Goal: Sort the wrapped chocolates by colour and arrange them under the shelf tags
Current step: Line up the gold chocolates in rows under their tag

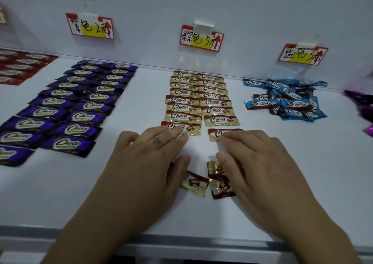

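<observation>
Two gold columns (182, 100) are nearing completion; left hand (149, 148) and right hand (256, 154) are pressing the near ends with straight fingers (171, 132) (gripping nothing); blue heap (292, 102) at right is awaiting arrangement.

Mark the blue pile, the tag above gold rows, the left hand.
blue pile (290, 102), head view, heap's middle.
tag above gold rows (198, 41), head view, yellow patch.
left hand (149, 156), head view, back of hand.

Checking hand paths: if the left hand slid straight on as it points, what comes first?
The left hand seems to touch the nearest gold chocolate; the gold rows lie beyond.
</observation>
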`<state>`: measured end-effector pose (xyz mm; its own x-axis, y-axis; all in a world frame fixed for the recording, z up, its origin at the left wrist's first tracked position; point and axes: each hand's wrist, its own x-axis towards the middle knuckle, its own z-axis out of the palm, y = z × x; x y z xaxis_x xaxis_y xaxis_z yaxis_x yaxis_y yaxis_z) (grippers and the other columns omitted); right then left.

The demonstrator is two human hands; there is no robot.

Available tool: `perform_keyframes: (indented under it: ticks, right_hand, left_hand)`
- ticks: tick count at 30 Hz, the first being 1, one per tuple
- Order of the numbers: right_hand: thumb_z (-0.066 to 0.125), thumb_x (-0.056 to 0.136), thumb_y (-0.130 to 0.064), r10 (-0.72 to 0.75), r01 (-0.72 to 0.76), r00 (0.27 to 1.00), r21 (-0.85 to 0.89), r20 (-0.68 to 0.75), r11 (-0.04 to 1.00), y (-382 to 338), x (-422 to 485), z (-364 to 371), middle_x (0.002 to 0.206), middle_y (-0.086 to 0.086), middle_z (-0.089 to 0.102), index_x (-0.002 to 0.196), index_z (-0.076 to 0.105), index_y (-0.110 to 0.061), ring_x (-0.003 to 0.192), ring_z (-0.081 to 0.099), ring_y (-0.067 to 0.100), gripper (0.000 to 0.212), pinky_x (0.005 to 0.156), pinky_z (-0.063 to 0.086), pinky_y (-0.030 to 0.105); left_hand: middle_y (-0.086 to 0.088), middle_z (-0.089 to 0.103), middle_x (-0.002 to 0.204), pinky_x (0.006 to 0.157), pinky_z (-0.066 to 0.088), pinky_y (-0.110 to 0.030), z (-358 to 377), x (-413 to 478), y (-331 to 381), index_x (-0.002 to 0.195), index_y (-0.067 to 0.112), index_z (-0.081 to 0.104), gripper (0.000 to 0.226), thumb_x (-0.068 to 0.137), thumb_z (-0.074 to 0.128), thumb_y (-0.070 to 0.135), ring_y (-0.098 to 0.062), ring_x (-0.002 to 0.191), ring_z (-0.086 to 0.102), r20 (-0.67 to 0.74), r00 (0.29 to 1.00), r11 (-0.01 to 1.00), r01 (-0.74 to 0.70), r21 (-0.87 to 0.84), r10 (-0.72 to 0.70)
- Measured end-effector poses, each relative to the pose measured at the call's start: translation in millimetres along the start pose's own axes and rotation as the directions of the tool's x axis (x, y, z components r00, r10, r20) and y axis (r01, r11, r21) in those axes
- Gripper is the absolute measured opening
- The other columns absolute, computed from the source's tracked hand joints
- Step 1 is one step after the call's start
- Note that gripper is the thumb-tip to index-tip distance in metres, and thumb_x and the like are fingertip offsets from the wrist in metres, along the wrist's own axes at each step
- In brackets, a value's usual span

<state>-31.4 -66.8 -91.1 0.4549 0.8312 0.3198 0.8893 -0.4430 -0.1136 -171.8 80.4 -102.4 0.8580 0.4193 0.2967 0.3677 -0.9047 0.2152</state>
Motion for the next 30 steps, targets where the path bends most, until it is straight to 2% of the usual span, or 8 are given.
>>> perform_keyframes:
  ticks: [7,13,18,20,21,23,25,30]
  right_hand:
    - [0.024,0.097,-0.048,0.027,-0.03,0.996,0.035,0.082,0.999,-1.2,2.1,-0.4,0.121,-0.009,0.06,0.124,0.061,-0.022,0.113,0.049,0.013,0.053,0.093,0.033,0.029]
    - [0.016,0.096,-0.053,0.032,-0.036,0.992,0.028,0.123,0.999,-2.9,4.3,-2.4,0.13,-0.011,0.056,0.133,0.054,-0.026,0.12,0.041,0.009,0.059,0.097,0.022,0.024]
    - [0.026,0.098,-0.045,0.112,-0.11,0.994,0.094,-0.011,0.989,-2.4,-6.3,-8.9,0.128,-0.01,0.059,0.129,0.057,-0.026,0.118,0.043,0.008,0.048,0.097,0.023,0.025]
    - [0.024,0.097,-0.047,0.168,-0.166,0.986,0.101,-0.01,0.981,-10.6,-13.8,-10.5,0.13,-0.01,0.059,0.128,0.058,-0.027,0.121,0.045,0.009,0.051,0.099,0.023,0.027]
    - [0.02,0.095,-0.052,0.177,-0.18,0.983,0.082,0.042,0.98,-15.4,-14.8,-10.8,0.138,-0.011,0.053,0.134,0.054,-0.029,0.128,0.041,0.008,0.057,0.104,0.019,0.028]
    - [0.003,0.088,-0.062,0.161,-0.175,0.966,0.051,0.202,0.983,-21.1,-11.2,-9.9,0.157,-0.016,0.022,0.149,0.027,-0.035,0.144,0.013,0.002,0.071,0.114,0.003,0.026]
    - [-0.008,0.083,-0.066,0.137,-0.155,0.941,0.035,0.309,0.987,-20.2,-6.7,-8.1,0.159,-0.019,-0.001,0.152,0.004,-0.037,0.145,-0.009,-0.001,0.076,0.118,-0.008,0.03]
    - [-0.013,0.08,-0.067,0.138,-0.144,0.929,-0.007,0.342,0.99,-21.3,-9.6,-6.4,0.159,-0.019,-0.005,0.152,-0.001,-0.035,0.144,-0.012,-0.001,0.08,0.12,-0.007,0.037]
  left_hand:
    - [0.005,0.064,0.126,0.088,0.042,-0.042,1.4,0.1,-2.0,0.119,0.024,0.065,0.048,0.092,0.032,0.046,-0.016,0.118,0.058,-0.009,1.0,1.0,-0.002,-0.011,0.002]
    - [0.005,0.062,0.128,0.089,0.042,-0.042,2.1,2.1,-1.7,0.12,0.025,0.065,0.05,0.093,0.03,0.048,-0.016,0.12,0.058,-0.002,1.0,1.0,0.004,-0.024,-0.004]
    - [0.004,0.059,0.133,0.092,0.039,-0.04,1.7,-1.5,0.1,0.122,0.021,0.065,0.049,0.094,0.032,0.044,-0.016,0.127,0.052,-0.067,0.998,0.997,-0.026,-0.067,0.021]
    - [0.003,0.06,0.132,0.094,0.038,-0.04,1.2,-1.5,0.5,0.124,0.02,0.064,0.05,0.094,0.032,0.044,-0.018,0.126,0.053,-0.076,0.997,0.997,-0.019,-0.073,0.013]
    - [0.002,0.06,0.132,0.095,0.038,-0.039,1.1,-0.9,0.9,0.125,0.019,0.064,0.051,0.094,0.032,0.044,-0.018,0.126,0.053,-0.069,0.998,0.998,-0.016,-0.065,0.011]
    - [0.002,0.059,0.133,0.097,0.036,-0.037,1.8,0.0,1.5,0.127,0.019,0.062,0.052,0.094,0.031,0.045,-0.016,0.127,0.052,-0.043,0.999,0.999,-0.024,-0.031,0.023]
    - [0.003,0.058,0.134,0.097,0.036,-0.036,2.7,-0.6,1.3,0.128,0.02,0.062,0.051,0.095,0.031,0.043,-0.015,0.128,0.051,-0.024,0.999,0.999,-0.035,-0.014,0.035]
    - [0.004,0.059,0.133,0.093,0.038,-0.037,2.1,-0.5,3.9,0.126,0.021,0.063,0.049,0.094,0.031,0.04,-0.014,0.126,0.052,-0.003,1.0,1.0,-0.027,0.005,0.027]
